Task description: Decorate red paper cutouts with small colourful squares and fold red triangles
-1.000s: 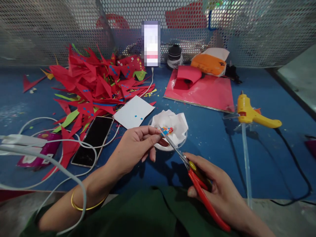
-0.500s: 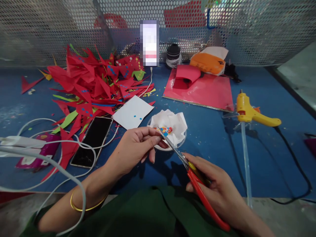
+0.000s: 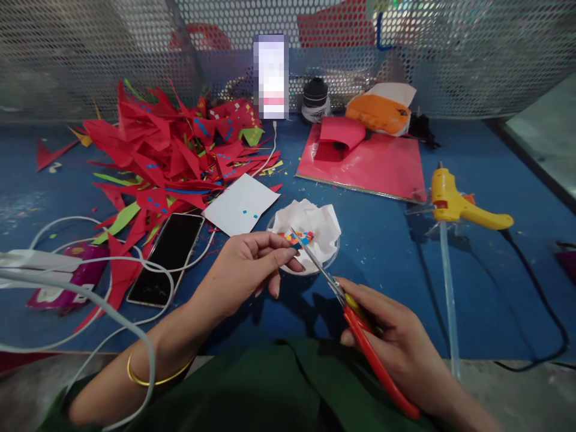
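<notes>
My left hand (image 3: 254, 264) is closed, thumb and forefinger pinched on what looks like a small dark blue piece of paper, mostly hidden by the fingertips. In my right hand (image 3: 389, 327) is a pair of scissors (image 3: 373, 360) with red and yellow handles. Their blades point up and left, the tips close to my left fingertips. Beneath them stands a shallow round dish (image 3: 333, 258) lined with crumpled white paper (image 3: 321, 225). Tiny red, orange, yellow and blue paper bits (image 3: 303, 238) lie on that lining. A white card (image 3: 240, 204) with two blue bits is left of the dish.
A heap of red folded paper pieces (image 3: 148, 144) covers the left back. A dark phone (image 3: 168, 258) and white cables (image 3: 135, 327) lie left. Behind are a lit phone (image 3: 272, 78), a thread cone (image 3: 315, 99) and red sheets (image 3: 360, 168); right, a yellow glue gun (image 3: 450, 198).
The scissors' blades have shifted slightly and look nearer together. A dark blue piece shows more clearly at my left fingertips. Both hands stay almost in place.
</notes>
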Available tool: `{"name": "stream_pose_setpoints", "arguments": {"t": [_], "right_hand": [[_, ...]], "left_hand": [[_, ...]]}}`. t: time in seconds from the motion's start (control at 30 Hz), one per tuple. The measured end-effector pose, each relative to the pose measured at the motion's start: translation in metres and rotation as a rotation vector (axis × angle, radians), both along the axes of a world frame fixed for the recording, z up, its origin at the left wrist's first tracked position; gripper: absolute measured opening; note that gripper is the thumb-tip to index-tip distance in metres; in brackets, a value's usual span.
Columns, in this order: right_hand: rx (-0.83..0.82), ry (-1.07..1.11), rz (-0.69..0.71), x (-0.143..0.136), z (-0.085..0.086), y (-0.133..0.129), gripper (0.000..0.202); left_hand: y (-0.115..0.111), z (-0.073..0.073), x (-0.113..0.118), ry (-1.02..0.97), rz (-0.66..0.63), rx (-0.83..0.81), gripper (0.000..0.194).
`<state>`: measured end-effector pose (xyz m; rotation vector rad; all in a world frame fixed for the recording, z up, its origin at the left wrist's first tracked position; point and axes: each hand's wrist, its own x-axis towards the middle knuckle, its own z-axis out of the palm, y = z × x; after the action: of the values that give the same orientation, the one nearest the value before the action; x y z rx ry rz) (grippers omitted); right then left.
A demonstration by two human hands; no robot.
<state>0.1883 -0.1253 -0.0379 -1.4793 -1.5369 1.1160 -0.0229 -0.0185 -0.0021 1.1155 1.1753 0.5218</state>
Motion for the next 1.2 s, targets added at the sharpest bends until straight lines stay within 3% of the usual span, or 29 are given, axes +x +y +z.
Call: {"name": "stream_pose_setpoints", "arguments": {"t": [0.33, 0.57, 0.77, 1.2], "right_hand": [[-0.014, 0.009, 0.005, 0.0009, -0.0032, 0.0016, 0.043], [-0.004, 0.089, -0.078, 0.0008, -0.0028, 0.0008, 0.047], [-0.004, 0.025, -0.015, 0.0032, -0.0004, -0.0015, 0.056], [-0.05, -0.054, 0.047, 0.0024, -0.0039, -0.0047, 0.052]], "left_hand": [[0.0001, -0.0024, -0.0016, 0.002, 0.011, 0.008, 0.021], [0.0009, -0.0028, -0.001, -0.015, 0.025, 0.034, 0.022], [0.0005, -0.0033, -0.0009, -0.011, 0.042, 0.038, 0.02], [-0.0006, -0.0008, 0.0012, -0.015, -0.009, 0.044, 0.019]]}}
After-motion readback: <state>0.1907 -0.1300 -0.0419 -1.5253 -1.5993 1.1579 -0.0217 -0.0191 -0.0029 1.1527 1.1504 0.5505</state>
